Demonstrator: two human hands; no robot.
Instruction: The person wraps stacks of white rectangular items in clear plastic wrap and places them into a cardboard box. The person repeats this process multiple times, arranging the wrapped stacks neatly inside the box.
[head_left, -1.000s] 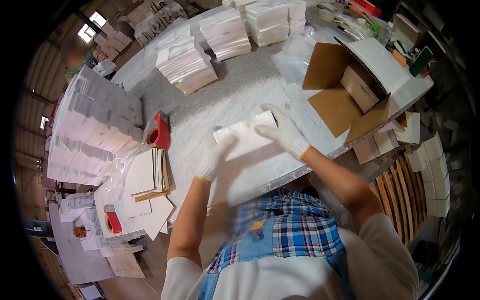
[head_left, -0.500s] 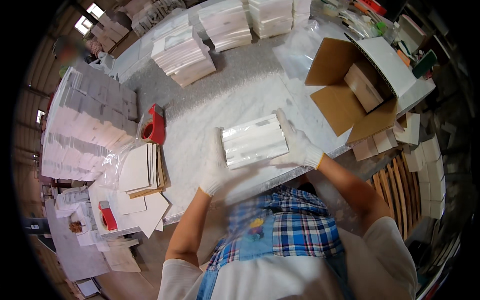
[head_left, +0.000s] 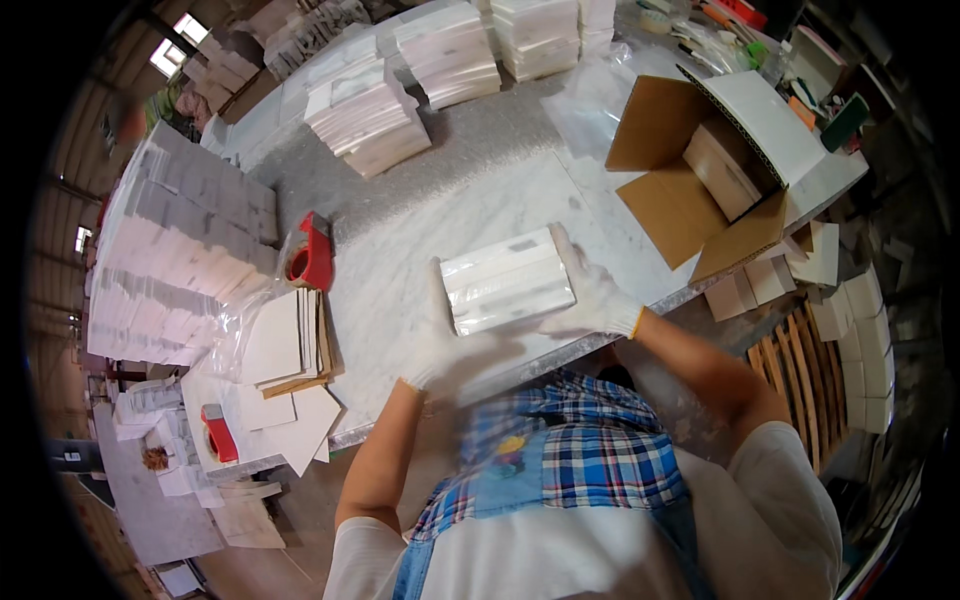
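Note:
Both my hands wear white knit gloves. Between them is a block of white stone strips in shiny clear film, near the front edge of the marble-topped table. My left hand presses against the block's left end, while my right hand grips its right end, thumb along the near side. The undersides of the fingers are hidden. A grey patch shows on the block's upper face. To the right, an open cardboard box lies on its side with a pale block inside.
Two red tape dispensers and a pile of cardboard sheets are on the left. Behind them rise tall stacks of wrapped white tiles. More stacks stand at the back. Plastic bags lie beside the box.
The block has turned between my hands: narrow strip edges faced up before, and a broader face with a grey patch shows now. Both hands stay at its ends.

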